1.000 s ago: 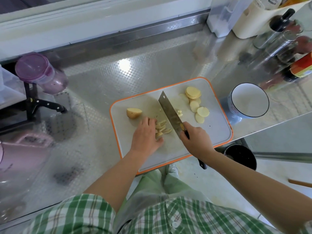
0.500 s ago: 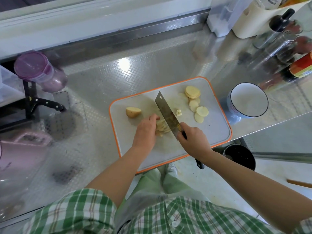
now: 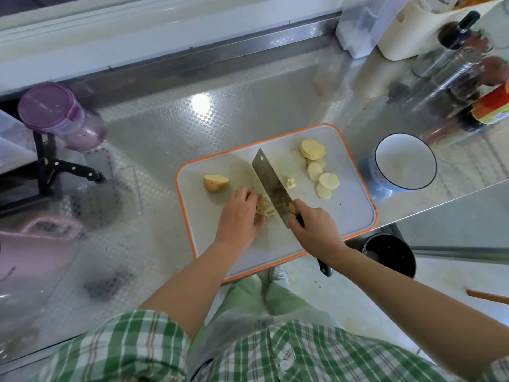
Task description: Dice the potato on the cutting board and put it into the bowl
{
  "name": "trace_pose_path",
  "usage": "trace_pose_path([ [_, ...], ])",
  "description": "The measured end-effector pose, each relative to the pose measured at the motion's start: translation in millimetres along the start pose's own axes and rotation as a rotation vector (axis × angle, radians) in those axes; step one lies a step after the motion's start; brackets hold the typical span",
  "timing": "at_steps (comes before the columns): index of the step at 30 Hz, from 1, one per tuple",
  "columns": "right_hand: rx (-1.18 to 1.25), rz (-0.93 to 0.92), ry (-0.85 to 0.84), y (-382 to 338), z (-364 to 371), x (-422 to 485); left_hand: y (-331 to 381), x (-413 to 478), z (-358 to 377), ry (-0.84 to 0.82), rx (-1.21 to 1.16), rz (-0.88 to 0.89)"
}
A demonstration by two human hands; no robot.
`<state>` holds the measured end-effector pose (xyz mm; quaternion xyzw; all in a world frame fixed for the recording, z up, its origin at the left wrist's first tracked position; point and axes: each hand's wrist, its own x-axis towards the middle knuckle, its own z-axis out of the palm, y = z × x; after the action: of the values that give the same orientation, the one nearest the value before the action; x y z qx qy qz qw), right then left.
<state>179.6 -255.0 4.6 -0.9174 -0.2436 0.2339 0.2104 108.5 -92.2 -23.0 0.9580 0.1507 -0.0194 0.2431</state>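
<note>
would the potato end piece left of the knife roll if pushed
The potato end piece looks firm, likely moving as one stiff lump. Its rounded skin side may let it rock or roll; the smooth cutting board probably lets it slide.

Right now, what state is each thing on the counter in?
Cleaver: gripped by the right hand, blade at the potato strips.
Potato strips: held together by the left hand.
Diced bits: few, loose beside the blade.
Potato slices: round, not yet diced.
Potato end: uncut, skin on.
Bowl: upright, empty.
</note>
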Motion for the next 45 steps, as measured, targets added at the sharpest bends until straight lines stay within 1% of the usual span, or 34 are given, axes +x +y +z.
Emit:
trace_pose_path([
  [6, 0.004, 0.006, -0.003, -1, -3, 0, 4, 4, 1, 0.043, -0.009, -0.100],
  [9, -0.001, 0.002, 0.006, -1, -5, -1, 2, -2, 1, 0.054, -0.020, -0.080],
  [13, -0.015, -0.018, 0.003, -4, -4, -4, 1, -4, 2, 0.017, -0.004, -0.049],
  [22, -0.072, -0.031, -0.019, -12, 1, -1, 4, 4, 7, 0.065, -0.125, -0.110],
  [27, -0.080, -0.012, -0.041, -14, 6, -1, 3, 7, 9, 0.057, -0.195, -0.160],
  [31, -0.151, -0.011, -0.082, -20, 14, -1, 3, 8, 11, 0.055, -0.222, -0.176],
  [35, -0.190, 0.006, -0.074, -20, 17, 1, 5, 9, 9, 0.051, -0.234, -0.177],
  [40, -0.083, 0.035, -0.033, -18, 16, 7, 5, 8, 7, 0.038, -0.235, -0.182],
  [45, -0.055, -0.016, -0.013, -23, 2, 3, 2, 0, 0, 0.049, -0.251, -0.158],
])
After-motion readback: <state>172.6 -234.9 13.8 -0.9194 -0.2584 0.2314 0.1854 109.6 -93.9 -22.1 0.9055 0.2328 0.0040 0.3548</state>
